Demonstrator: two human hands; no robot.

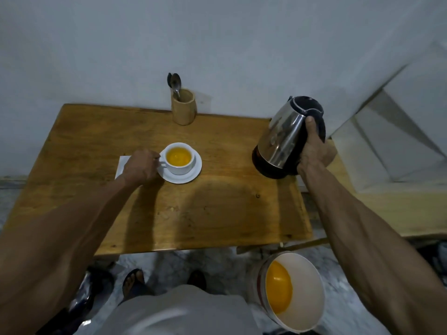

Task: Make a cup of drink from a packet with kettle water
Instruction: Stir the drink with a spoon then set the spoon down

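A white cup holding orange-yellow drink stands on a white saucer near the middle of the wooden table. My left hand rests at the cup's left side, fingers closed around its handle. A steel kettle with a black lid and base is at the table's right edge, tilted slightly left. My right hand grips its black handle. A white paper or packet lies flat under my left hand, partly hidden.
A wooden holder with spoons stands at the table's back edge against the wall. On the floor at the lower right sits a white bucket holding orange liquid. A pale bench and white slabs are to the right. My feet are under the table's front edge.
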